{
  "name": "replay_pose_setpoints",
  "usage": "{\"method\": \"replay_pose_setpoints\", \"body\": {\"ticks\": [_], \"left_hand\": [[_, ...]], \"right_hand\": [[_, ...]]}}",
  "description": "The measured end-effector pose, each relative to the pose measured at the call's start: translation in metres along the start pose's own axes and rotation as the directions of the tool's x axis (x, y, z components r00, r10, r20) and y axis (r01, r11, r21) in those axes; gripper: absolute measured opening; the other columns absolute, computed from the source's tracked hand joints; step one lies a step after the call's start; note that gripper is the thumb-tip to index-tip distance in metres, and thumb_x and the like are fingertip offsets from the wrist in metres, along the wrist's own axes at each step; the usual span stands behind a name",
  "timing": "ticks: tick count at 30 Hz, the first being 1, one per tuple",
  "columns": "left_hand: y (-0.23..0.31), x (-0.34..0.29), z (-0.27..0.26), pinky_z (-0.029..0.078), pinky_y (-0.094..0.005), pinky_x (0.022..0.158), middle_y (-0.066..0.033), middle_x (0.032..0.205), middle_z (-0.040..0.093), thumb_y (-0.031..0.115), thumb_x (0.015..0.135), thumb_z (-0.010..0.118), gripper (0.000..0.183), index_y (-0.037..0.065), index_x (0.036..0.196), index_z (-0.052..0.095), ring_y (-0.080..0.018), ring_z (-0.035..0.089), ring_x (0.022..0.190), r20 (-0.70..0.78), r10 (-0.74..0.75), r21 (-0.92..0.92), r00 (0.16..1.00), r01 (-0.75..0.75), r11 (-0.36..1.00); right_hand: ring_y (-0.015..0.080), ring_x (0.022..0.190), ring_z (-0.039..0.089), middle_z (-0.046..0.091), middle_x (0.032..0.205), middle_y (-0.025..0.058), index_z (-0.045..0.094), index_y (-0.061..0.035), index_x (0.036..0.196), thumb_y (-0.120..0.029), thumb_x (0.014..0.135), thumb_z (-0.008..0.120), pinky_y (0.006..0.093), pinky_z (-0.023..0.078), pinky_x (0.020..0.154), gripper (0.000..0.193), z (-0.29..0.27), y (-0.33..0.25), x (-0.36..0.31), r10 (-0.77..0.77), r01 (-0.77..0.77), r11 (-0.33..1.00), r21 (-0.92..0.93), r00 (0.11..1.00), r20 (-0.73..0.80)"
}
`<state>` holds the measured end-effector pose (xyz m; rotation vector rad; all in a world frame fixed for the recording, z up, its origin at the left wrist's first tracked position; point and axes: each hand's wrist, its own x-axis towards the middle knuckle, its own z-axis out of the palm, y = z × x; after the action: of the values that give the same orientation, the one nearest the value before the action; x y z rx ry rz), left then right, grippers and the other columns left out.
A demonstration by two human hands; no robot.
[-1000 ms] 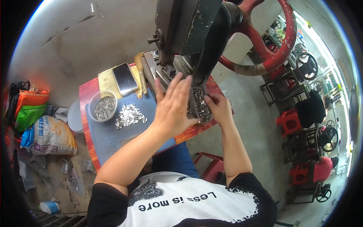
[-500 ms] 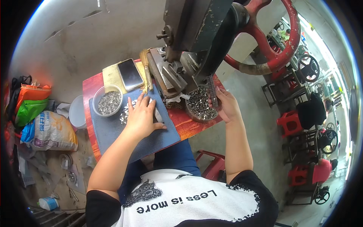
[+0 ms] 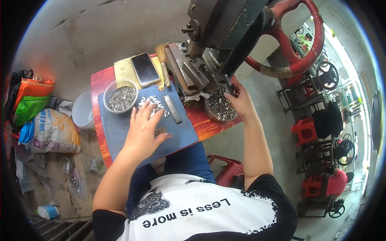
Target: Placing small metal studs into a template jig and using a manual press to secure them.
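Note:
My left hand (image 3: 141, 134) hovers or rests over the blue textured mat (image 3: 116, 136), fingers spread, at the near edge of a pile of small shiny metal pieces (image 3: 153, 103). A flat grey metal bar (image 3: 173, 109) lies right of the pile. My right hand (image 3: 243, 103) is closed on a narrow dark metal strip (image 3: 228, 83), tilted over a round tub (image 3: 210, 116) full of small metal parts. Part of the strip is hidden by my fingers. Left of the pile stands a clear round tub (image 3: 106, 95) of small silvery parts.
A hand press (image 3: 225, 28) with a red handwheel (image 3: 295, 67) rises behind the tubs. A brush (image 3: 162, 60) and a phone (image 3: 145, 69) on a yellow cloth (image 3: 122, 69) lie at the back. Bags (image 3: 56, 130) and a white bucket (image 3: 82, 110) stand left; a red stool (image 3: 227, 170) is below.
My right hand has tipped the strip, its face turned away now. My left hand has drawn back toward me, uncovering the pile and the flat bar. The view has shifted slightly.

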<state>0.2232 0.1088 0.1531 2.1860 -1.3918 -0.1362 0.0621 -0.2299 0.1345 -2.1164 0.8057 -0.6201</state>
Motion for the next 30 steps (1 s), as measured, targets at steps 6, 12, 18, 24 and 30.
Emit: {"method": "replay_pose_setpoints", "body": {"ticks": [6, 12, 18, 24, 30], "left_hand": [[-0.015, -0.027, -0.012, 0.027, -0.0568, 0.118, -0.0191, 0.139, 0.052, 0.026, 0.080, 0.081, 0.058, 0.003, 0.129, 0.060, -0.0398, 0.040, 0.141, -0.101, 0.009, -0.067, 0.995, -0.015, 0.998], [-0.040, -0.048, -0.011, 0.043, -0.0452, 0.104, -0.0185, 0.124, 0.062, 0.013, 0.085, 0.074, 0.034, 0.000, 0.116, 0.066, -0.0380, 0.055, 0.123, -0.295, -0.126, -0.250, 0.947, 0.051, 0.967], [-0.048, -0.065, 0.000, 0.045, -0.0439, 0.102, -0.0183, 0.122, 0.064, 0.012, 0.085, 0.074, 0.037, 0.000, 0.119, 0.065, -0.0376, 0.058, 0.117, -0.309, -0.189, -0.297, 0.932, 0.094, 0.950], [-0.038, -0.064, 0.003, 0.047, -0.0438, 0.097, -0.0159, 0.117, 0.065, 0.010, 0.076, 0.080, 0.048, 0.002, 0.121, 0.065, -0.0356, 0.059, 0.111, -0.336, -0.142, -0.292, 0.931, 0.041, 0.956], [-0.037, -0.058, 0.011, 0.048, -0.0423, 0.084, -0.0106, 0.100, 0.066, 0.006, 0.079, 0.075, 0.029, 0.004, 0.108, 0.069, -0.0318, 0.063, 0.095, -0.382, 0.042, -0.095, 0.923, -0.084, 0.992]], "right_hand": [[0.0256, 0.089, 0.067, 0.069, 0.094, 0.0195, 0.066, 0.0021, 0.111, -0.021, 0.093, 0.067, 0.0366, 0.050, 0.085, 0.029, 0.001, -0.026, -0.005, 0.229, -0.232, 0.969, -0.080, 0.973, -0.043], [0.0277, 0.094, 0.065, 0.065, 0.100, 0.0148, 0.067, 0.0034, 0.110, -0.012, 0.094, 0.067, 0.0333, 0.050, 0.084, 0.022, 0.048, -0.088, -0.050, -0.399, 0.401, 0.916, 0.029, 0.915, -0.056], [0.0189, 0.089, 0.059, 0.060, 0.095, 0.0079, 0.068, 0.0022, 0.108, -0.007, 0.094, 0.065, 0.0310, 0.047, 0.080, 0.017, 0.117, -0.119, -0.072, -0.393, 0.314, 0.918, 0.244, 0.808, 0.440], [0.0344, 0.098, 0.062, 0.062, 0.102, 0.0160, 0.070, -0.0009, 0.108, -0.022, 0.095, 0.066, 0.0398, 0.049, 0.087, 0.025, 0.155, -0.121, -0.081, -0.352, 0.356, 0.922, 0.151, 0.614, 0.706], [0.0226, 0.090, 0.063, 0.064, 0.098, 0.0109, 0.071, 0.0004, 0.108, -0.023, 0.090, 0.075, 0.0333, 0.051, 0.080, 0.029, 0.140, -0.117, -0.075, -0.292, 0.199, 0.956, 0.214, 0.641, 0.709]]}}
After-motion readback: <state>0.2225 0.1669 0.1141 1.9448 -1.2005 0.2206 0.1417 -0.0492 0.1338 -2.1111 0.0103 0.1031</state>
